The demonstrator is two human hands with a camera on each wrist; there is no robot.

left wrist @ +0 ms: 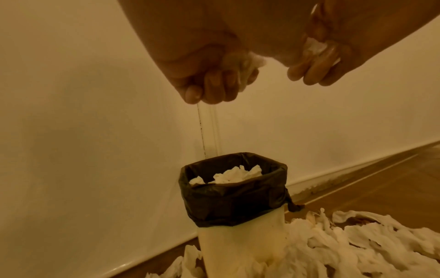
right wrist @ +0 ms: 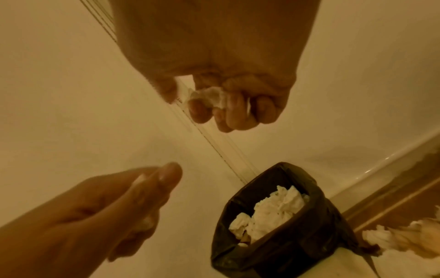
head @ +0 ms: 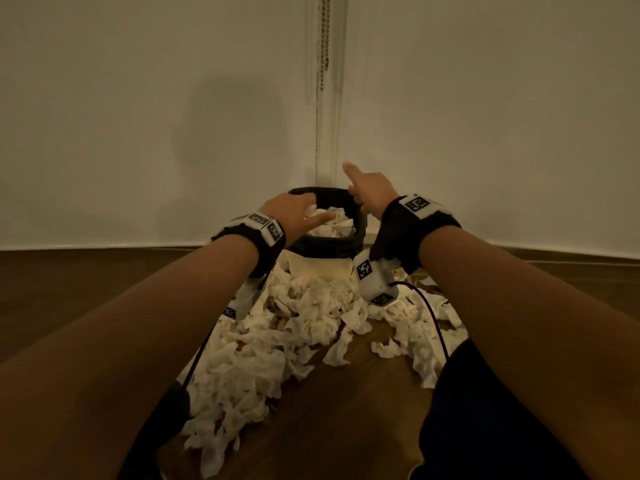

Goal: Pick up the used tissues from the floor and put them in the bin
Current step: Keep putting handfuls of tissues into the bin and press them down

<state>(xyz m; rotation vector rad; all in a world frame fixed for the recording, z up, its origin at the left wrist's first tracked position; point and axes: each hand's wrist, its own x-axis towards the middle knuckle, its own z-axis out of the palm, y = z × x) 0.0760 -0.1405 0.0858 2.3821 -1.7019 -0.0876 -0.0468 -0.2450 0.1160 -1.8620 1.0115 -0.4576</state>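
A cream bin [head: 318, 270] with a black liner [left wrist: 233, 203] stands in the room's corner, holding crumpled white tissues [right wrist: 273, 210]. Both hands hover just above its mouth. My left hand [head: 311, 216] is over the bin's left rim, and in the left wrist view its fingers [left wrist: 214, 90] curl round a small tissue [left wrist: 247, 64]. My right hand [head: 360, 192] is over the right rim with the index finger raised. Its other fingers [right wrist: 228, 116] grip a wad of tissue [right wrist: 209, 96]. A big heap of used tissues [head: 304, 323] lies on the floor before the bin.
White walls meet in a corner [head: 325, 133] right behind the bin, with a skirting board [left wrist: 345, 169] along the wooden floor [head: 363, 410]. Black cables [head: 433, 317] hang from both wrist cameras over the heap. My dark-clothed knees [head: 485, 410] flank the tissues.
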